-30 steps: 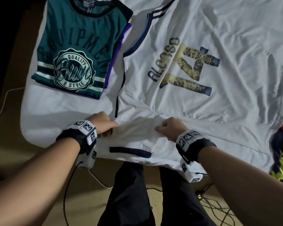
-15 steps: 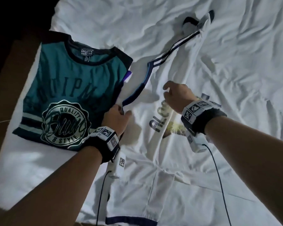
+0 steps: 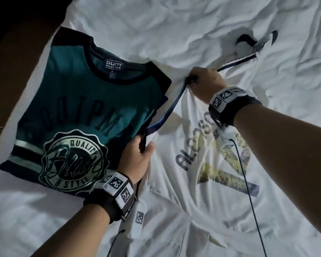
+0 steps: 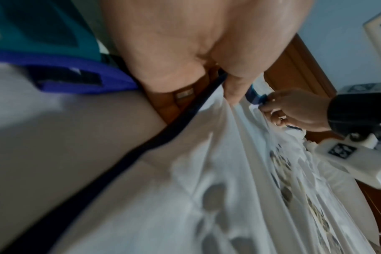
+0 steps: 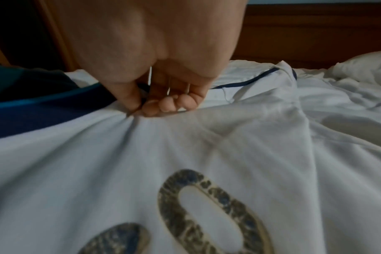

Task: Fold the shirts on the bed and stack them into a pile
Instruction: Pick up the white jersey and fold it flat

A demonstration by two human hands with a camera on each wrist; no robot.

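Lying spread on the bed (image 3: 174, 25), white jersey (image 3: 202, 210) has its navy-trimmed edge (image 3: 167, 112) lifted taut beside the folded teal shirt (image 3: 72, 108), bare sheet beyond. Left hand (image 3: 137, 160) pinches the trim's near end, right hand (image 3: 206, 84) the far end, well apart.

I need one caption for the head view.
Both hands pinch the white jersey's navy-trimmed edge beside a folded teal shirt.

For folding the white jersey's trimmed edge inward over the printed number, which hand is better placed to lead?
Probably the right hand: it pinches the navy trim of the white jersey at its far end. The left hand grips the near end beside the folded teal shirt, suiting an anchor role.
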